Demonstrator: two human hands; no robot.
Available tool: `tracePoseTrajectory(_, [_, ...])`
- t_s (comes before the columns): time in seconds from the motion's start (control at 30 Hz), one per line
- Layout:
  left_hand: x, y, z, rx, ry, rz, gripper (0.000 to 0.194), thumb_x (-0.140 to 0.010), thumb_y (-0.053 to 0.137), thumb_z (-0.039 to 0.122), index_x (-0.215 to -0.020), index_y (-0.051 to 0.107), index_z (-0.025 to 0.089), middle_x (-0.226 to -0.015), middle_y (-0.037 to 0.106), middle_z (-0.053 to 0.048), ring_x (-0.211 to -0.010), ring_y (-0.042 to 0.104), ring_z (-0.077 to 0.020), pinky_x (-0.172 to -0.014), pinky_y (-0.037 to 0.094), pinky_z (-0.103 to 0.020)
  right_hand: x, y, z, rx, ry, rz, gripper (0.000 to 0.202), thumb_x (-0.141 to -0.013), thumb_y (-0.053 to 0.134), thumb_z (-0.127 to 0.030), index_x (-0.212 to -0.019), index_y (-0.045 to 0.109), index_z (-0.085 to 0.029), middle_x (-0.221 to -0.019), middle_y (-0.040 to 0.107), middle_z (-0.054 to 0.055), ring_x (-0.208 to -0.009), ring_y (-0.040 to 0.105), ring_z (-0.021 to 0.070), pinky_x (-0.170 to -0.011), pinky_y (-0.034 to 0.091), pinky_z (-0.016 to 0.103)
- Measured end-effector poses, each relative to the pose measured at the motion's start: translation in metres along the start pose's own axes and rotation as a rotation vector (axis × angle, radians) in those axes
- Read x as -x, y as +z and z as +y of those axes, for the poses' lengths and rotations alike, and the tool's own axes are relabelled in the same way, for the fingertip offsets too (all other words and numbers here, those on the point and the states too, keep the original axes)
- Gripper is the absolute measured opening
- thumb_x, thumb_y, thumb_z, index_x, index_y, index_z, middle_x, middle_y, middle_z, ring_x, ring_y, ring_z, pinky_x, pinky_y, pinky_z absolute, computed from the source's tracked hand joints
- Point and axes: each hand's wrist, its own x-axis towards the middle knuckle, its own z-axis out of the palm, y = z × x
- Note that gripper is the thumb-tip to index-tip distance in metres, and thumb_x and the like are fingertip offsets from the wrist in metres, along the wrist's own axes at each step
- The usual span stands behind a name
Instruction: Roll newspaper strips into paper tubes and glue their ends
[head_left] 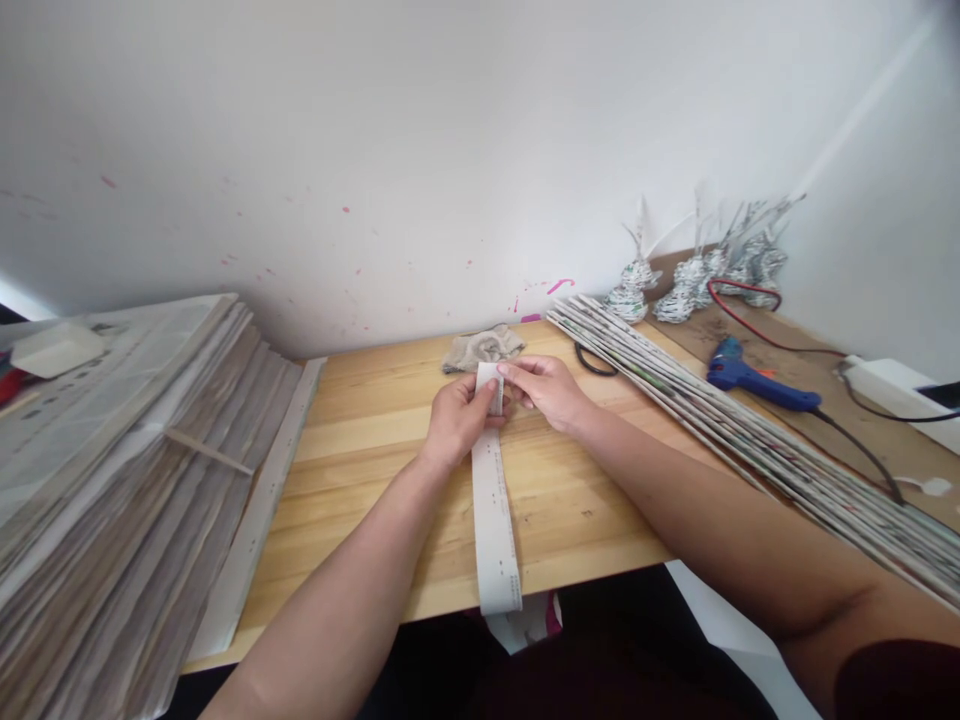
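A long pale paper strip (495,520) with small print lies lengthwise on the wooden table, its near end at the front edge. My left hand (457,415) grips the far part of the strip, thumb on top. At the strip's far end, my right hand (547,390) pinches the right corner between thumb and fingers. Just beyond both hands sits a crumpled beige cloth (484,347).
Stacked newspaper sheets (150,500) fill the left side. Thin rolled paper sticks (675,390) run diagonally on the right. Beyond them are a blue glue gun (761,382) with cable, a white power strip (900,390) and several woven paper figures (694,280) by the wall.
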Motion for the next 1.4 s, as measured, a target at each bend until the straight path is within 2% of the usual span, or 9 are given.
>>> tracePoseTrajectory(0.17, [-0.0012, -0.0018, -0.0006, -0.004, -0.001, 0.014, 0.030, -0.078, 0.071, 0.042, -0.089, 0.069, 0.014, -0.079, 0.072, -0.007, -0.067, 0.069, -0.0185, -0.063, 0.059, -0.031, 0.0018, -0.0015, -0.0049, 0.030, 0.020, -0.039, 0.040, -0.066, 0.080, -0.052, -0.067, 0.065, -0.015, -0.055, 0.050, -0.003, -0.049, 0.040, 0.0076, -0.041, 0.023, 0.023])
tracePoseTrajectory(0.3, [-0.0028, -0.0028, 0.0000, 0.009, -0.008, 0.043, 0.031, -0.077, 0.072, 0.041, -0.092, 0.071, 0.014, -0.078, 0.072, -0.007, -0.068, 0.069, -0.0188, -0.063, 0.059, -0.031, 0.0016, -0.0051, -0.0063, 0.073, 0.017, -0.097, 0.039, -0.067, 0.079, -0.051, -0.075, 0.070, -0.014, -0.057, 0.054, -0.002, -0.051, 0.043, 0.0083, -0.043, 0.027, 0.023])
tracePoseTrajectory(0.43, [-0.0023, -0.0023, 0.0007, -0.001, -0.005, 0.036, 0.031, -0.077, 0.072, 0.042, -0.090, 0.071, 0.015, -0.077, 0.072, -0.006, -0.066, 0.069, -0.0182, -0.063, 0.058, -0.031, 0.0012, -0.0063, -0.0054, 0.114, 0.007, -0.099, 0.041, -0.065, 0.080, -0.051, -0.078, 0.072, -0.012, -0.056, 0.054, -0.003, -0.049, 0.042, 0.0080, -0.043, 0.028, 0.024])
tracePoseTrajectory(0.73, [0.0002, -0.0016, 0.0026, -0.025, 0.003, 0.008, 0.039, -0.072, 0.075, 0.049, -0.089, 0.071, 0.014, -0.076, 0.072, -0.006, -0.069, 0.068, -0.0178, -0.063, 0.058, -0.029, 0.0008, -0.0046, -0.0044, 0.064, 0.032, -0.069, 0.037, -0.064, 0.081, -0.048, -0.068, 0.068, -0.013, -0.054, 0.053, -0.003, -0.049, 0.042, 0.0075, -0.042, 0.024, 0.023])
tracePoseTrajectory(0.93, [0.0018, -0.0003, 0.0040, -0.095, 0.016, 0.016, 0.032, -0.071, 0.077, 0.041, -0.086, 0.070, 0.013, -0.071, 0.069, -0.004, -0.063, 0.064, -0.0144, -0.060, 0.057, -0.026, 0.0003, -0.0047, -0.0026, 0.006, 0.093, -0.051, 0.037, -0.060, 0.085, -0.045, -0.066, 0.068, -0.014, -0.058, 0.058, -0.001, -0.050, 0.044, 0.0072, -0.041, 0.025, 0.021])
tracePoseTrajectory(1.17, [0.0012, -0.0015, 0.0039, -0.058, -0.024, 0.021, 0.029, -0.073, 0.076, 0.039, -0.085, 0.070, 0.014, -0.073, 0.070, -0.005, -0.063, 0.067, -0.0148, -0.058, 0.055, -0.024, 0.0007, -0.0059, -0.0033, -0.015, 0.105, -0.089, 0.035, -0.063, 0.083, -0.045, -0.071, 0.071, -0.013, -0.058, 0.059, 0.000, -0.051, 0.045, 0.0076, -0.042, 0.028, 0.021])
tracePoseTrajectory(1.4, [0.0016, -0.0014, 0.0041, -0.068, -0.033, 0.004, 0.028, -0.075, 0.074, 0.039, -0.085, 0.069, 0.013, -0.071, 0.068, -0.005, -0.061, 0.064, -0.0131, -0.058, 0.054, -0.023, -0.0003, -0.0070, -0.0020, -0.023, 0.097, -0.094, 0.033, -0.064, 0.082, -0.044, -0.068, 0.069, -0.013, -0.056, 0.058, 0.000, -0.050, 0.045, 0.0073, -0.042, 0.026, 0.022])
